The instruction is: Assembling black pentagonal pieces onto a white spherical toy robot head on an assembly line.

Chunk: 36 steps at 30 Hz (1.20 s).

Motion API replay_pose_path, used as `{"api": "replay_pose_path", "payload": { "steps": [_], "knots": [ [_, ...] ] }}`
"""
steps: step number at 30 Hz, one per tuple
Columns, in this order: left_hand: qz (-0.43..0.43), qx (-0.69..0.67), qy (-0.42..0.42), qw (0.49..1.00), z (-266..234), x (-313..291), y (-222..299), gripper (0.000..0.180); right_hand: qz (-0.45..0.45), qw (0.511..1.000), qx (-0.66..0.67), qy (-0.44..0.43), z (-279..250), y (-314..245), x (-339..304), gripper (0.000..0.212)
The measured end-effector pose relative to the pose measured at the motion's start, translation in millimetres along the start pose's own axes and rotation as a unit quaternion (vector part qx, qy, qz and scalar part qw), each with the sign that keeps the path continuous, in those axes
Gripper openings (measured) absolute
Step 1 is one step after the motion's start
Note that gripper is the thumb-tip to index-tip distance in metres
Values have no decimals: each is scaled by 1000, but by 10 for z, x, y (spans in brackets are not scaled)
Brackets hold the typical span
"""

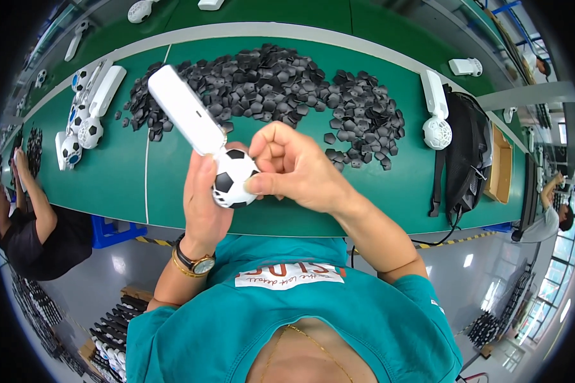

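Note:
A white device (184, 108) with a long flat handle and a round soccer-ball head (231, 185) is held above the near edge of the green table. My left hand (204, 191) is closed around the ball end from the left, and the handle points up and to the left. Black pentagon patches cover parts of the ball. My right hand (300, 167) has its fingers curled in, with its thumb pressed on the ball's right side beside a black patch. Any small piece under that thumb is hidden. Beyond both hands lies a large heap of loose black pentagon pieces (255, 83).
Several similar white devices (91, 131) are stacked at the left. On the right lie another white device (436, 105), a black backpack (469, 153) and an open cardboard box (499, 166). A person in black (41, 239) sits at the left; a blue stool (114, 231) stands near them.

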<state>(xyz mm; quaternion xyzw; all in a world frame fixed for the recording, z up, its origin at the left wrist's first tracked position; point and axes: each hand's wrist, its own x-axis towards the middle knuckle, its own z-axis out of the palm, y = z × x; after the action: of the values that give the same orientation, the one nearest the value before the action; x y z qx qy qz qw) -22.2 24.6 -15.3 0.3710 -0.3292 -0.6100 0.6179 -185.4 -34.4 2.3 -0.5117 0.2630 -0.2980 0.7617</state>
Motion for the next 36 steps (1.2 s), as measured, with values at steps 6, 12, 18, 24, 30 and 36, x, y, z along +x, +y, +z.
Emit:
{"api": "replay_pose_path", "payload": {
  "steps": [6, 12, 18, 24, 30, 36],
  "knots": [
    [-11, -11, -17, 1000, 82, 114, 54, 44, -58, 992, -70, 83, -240, 1, 118, 20],
    [-20, -47, 24, 998, -23, 207, 73, 43, -137, 762, -555, 304, -791, 29, 35, 18],
    [-22, -55, 34, 998, -61, 202, 70, 43, -106, 672, -678, 279, -802, 18, 49, 16],
    [-24, -62, 30, 997, -138, 204, 78, 44, -74, 567, -794, 206, -682, -65, 168, 8],
    [-61, -177, 56, 981, -74, 223, 115, 40, -45, 493, -858, 139, -587, -106, 214, 10],
    [-64, -249, 56, 965, -1, 266, 172, 37, -48, 477, -869, 119, -670, -134, 224, 10]
  ]
}}
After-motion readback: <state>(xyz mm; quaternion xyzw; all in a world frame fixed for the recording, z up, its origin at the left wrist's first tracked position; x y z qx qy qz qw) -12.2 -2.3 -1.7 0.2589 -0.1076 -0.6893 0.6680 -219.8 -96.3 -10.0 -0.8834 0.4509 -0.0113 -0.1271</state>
